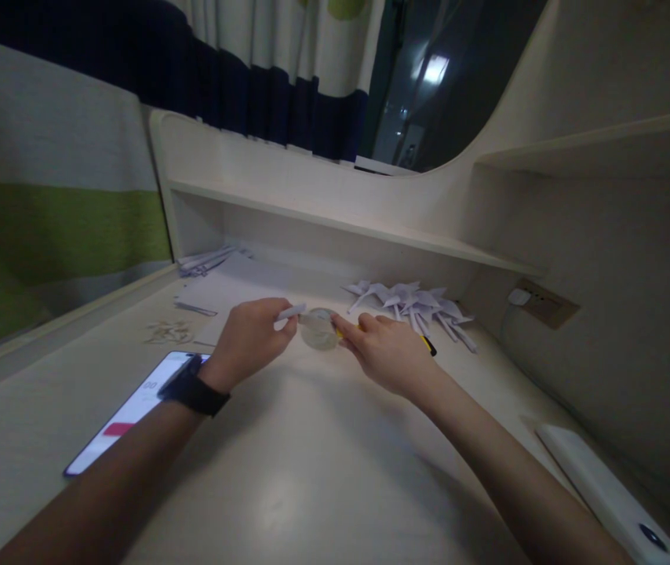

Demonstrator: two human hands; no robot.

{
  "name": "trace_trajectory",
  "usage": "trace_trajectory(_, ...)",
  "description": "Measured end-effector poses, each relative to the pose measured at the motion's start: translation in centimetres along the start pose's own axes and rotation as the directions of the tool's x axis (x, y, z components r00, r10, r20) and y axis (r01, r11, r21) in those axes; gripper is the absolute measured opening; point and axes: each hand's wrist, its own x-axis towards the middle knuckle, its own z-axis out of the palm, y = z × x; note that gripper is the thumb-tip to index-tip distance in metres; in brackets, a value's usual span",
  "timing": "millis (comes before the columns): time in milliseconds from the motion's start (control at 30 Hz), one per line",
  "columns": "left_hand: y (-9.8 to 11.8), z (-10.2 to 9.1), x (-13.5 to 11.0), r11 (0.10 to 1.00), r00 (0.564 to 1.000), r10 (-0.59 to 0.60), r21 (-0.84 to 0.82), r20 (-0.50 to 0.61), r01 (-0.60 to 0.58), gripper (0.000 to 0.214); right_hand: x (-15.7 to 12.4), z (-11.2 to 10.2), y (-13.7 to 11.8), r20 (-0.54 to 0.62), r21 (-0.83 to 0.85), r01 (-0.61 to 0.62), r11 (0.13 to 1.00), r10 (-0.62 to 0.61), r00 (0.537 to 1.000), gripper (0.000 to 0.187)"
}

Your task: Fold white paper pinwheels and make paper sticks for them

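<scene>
My left hand [256, 337], with a dark watch on its wrist, is closed around a thin white paper roll [291, 312]. Between both hands stands a roll of clear tape [319, 333] on the desk. My right hand [387, 349] is closed over a yellow and black utility knife [429, 345], whose dark end sticks out past the knuckles. The right index fingertip is at the tape's upper right edge; whether it presses on it I cannot tell. Most of the knife is hidden under the fingers.
Folded paper pinwheel-like shapes [411, 302] lie in a pile at the back right. Paper sheets [232, 286], folded strips [209, 260] and small pale scraps [170, 332] are at the back left. A lit phone [129, 420] lies under the left forearm; a white device [606, 486] is at right.
</scene>
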Motion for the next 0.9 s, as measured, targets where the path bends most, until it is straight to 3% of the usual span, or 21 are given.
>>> trace_trajectory(233, 0.9, 0.4, -0.5, 0.997, 0.998, 0.054, -0.06, -0.028, -0.056, 0.018, 0.7, 0.4, -0.6, -0.036, 0.004, -0.042, 0.999, 0.042, 0.998, 0.042)
trace_trajectory(367, 0.7, 0.3, -0.1, 0.993, 0.992, -0.099, -0.066, -0.082, 0.094, 0.02, 1.8, 2.0, 0.0, -0.069, 0.184, -0.148, 0.972, 0.163, 0.984, 0.045)
trace_trajectory(433, 0.2, 0.3, 0.1, 0.963, 0.969, -0.233, -0.153, -0.076, 0.22, 0.022, 2.9, 3.2, 0.6, -0.091, 0.396, -0.208, 0.894, 0.263, 0.961, 0.053)
trace_trajectory(500, -0.5, 0.5, 0.2, 0.904, 0.941, -0.336, -0.29, -0.031, 0.313, 0.023, 4.4, 4.4, 1.0, -0.081, 0.627, -0.22, 0.747, 0.344, 0.936, 0.056)
trace_trajectory(600, -1.3, 0.9, 0.3, 0.8, 0.913, -0.407, -0.471, 0.029, 0.372, 0.027, 6.9, 5.8, 0.7, -0.14, 0.848, -0.028, 0.529, 0.275, 0.951, 0.047)
trace_trajectory(700, -1.5, 1.3, 0.1, 0.71, 0.891, -0.451, -0.582, 0.059, 0.397, 0.028, 9.0, 6.5, -0.6, -0.232, 0.905, 0.134, 0.403, 0.204, 0.951, 0.044)
trace_trajectory(833, -1.2, 1.4, 0.1, 0.625, 0.869, -0.485, -0.655, 0.099, 0.424, 0.024, 10.4, 7.2, -2.2, -0.209, 0.948, 0.139, 0.286, 0.232, 0.95, 0.037)
trace_trajectory(900, -1.0, 1.3, 0.2, 0.549, 0.833, -0.54, -0.698, 0.123, 0.459, 0.024, 10.5, 7.6, -2.5, -0.191, 0.955, 0.116, 0.274, 0.266, 0.945, 0.032)
